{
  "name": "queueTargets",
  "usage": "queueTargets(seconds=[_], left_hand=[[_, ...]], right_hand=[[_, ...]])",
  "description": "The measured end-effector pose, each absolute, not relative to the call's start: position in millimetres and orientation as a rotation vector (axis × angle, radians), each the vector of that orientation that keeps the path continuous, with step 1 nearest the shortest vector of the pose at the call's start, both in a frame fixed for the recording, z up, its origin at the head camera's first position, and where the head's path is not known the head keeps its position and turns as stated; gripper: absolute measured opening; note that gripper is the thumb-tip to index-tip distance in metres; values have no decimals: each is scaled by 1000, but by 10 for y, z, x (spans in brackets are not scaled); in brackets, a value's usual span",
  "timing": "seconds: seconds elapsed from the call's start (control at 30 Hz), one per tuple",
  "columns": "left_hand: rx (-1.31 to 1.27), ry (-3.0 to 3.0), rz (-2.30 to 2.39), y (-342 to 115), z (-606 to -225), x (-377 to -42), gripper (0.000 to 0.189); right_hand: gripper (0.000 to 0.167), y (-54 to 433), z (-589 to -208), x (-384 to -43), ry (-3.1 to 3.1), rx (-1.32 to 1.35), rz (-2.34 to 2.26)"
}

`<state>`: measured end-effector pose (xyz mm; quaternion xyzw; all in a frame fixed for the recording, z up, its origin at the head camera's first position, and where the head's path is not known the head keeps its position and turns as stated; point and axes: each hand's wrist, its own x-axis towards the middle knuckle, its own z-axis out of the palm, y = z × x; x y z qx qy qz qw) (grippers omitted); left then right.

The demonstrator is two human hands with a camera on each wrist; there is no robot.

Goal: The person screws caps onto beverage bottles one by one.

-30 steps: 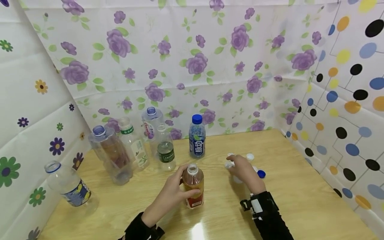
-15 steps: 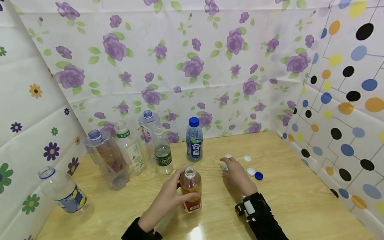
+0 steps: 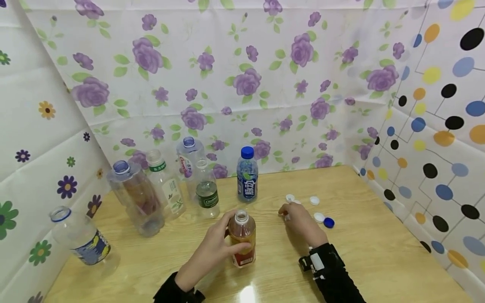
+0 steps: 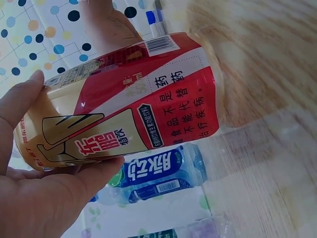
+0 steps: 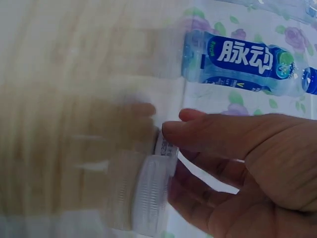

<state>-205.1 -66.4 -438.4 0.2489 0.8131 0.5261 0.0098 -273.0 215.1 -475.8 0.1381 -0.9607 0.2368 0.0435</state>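
Note:
My left hand (image 3: 212,242) grips an uncapped bottle with a red and gold label (image 3: 242,235), thumb across its front, as it stands upright on the table. That label fills the left wrist view, with the thumb and fingers on both sides. To the right, my right hand (image 3: 301,223) is low over the tabletop and pinches a small white bottle cap (image 5: 167,145) between thumb and fingers; the hand mostly hides it in the head view. A ribbed white cap (image 5: 151,193) sits right beside it. More white caps (image 3: 314,200) and a blue cap (image 3: 329,222) lie around the hand.
A blue-capped drink bottle (image 3: 247,176) stands behind. Uncapped empties are at the left: a green-label bottle (image 3: 207,195), a tall clear bottle (image 3: 166,189), a large bluish bottle (image 3: 138,202) and a blue-label bottle (image 3: 91,248). Patterned cloth (image 3: 246,84) borders the table (image 3: 371,252).
My right hand has shifted slightly left and nearer me over the caps, baring white caps behind it. The left hand keeps holding the bottle in place.

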Motion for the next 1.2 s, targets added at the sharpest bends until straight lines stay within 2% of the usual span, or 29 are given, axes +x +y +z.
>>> queueTargets(seconds=[0.23, 0.47, 0.67, 0.9, 1.2], left_hand=[[798, 2511, 1619, -610, -4319, -2163, 83], [824, 2523, 1595, -619, -4235, -2272, 81], [832, 2514, 1608, -654, -4195, -2337, 78], [852, 2470, 1619, -630, -4236, -2372, 73], [808, 2356, 1616, -701, -4361, -2180, 73]], right_hand=[[29, 2114, -4496, -2821, -2826, 519, 741], [24, 1803, -3981, -2621, -2485, 783, 880], [31, 1574, -3722, -2466, -2202, 969, 1041], [34, 1445, -3745, -2395, -2042, 982, 1092], [39, 1350, -4007, -2165, -1999, 990, 1384]])
